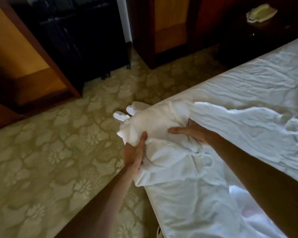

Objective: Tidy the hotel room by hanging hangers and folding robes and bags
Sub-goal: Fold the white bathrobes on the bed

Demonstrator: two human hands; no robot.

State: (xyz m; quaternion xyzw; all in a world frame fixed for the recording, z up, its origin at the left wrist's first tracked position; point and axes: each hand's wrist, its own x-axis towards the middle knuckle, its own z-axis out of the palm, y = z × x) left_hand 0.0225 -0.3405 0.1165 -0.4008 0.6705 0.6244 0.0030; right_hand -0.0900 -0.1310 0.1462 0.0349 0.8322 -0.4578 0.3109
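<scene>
Gripping bunched white robe [155, 122] at bed [248, 86] edge: left hand [134, 152] clamps near end, thumb on top; right hand [191, 129] holds far side, fingers buried in cloth. White slippers [126, 112] on floral carpet [50, 152] beside bed.

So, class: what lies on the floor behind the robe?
Two white slippers on the carpet, partly covered by the robe that both hands grip. Their heels are hidden.
</scene>
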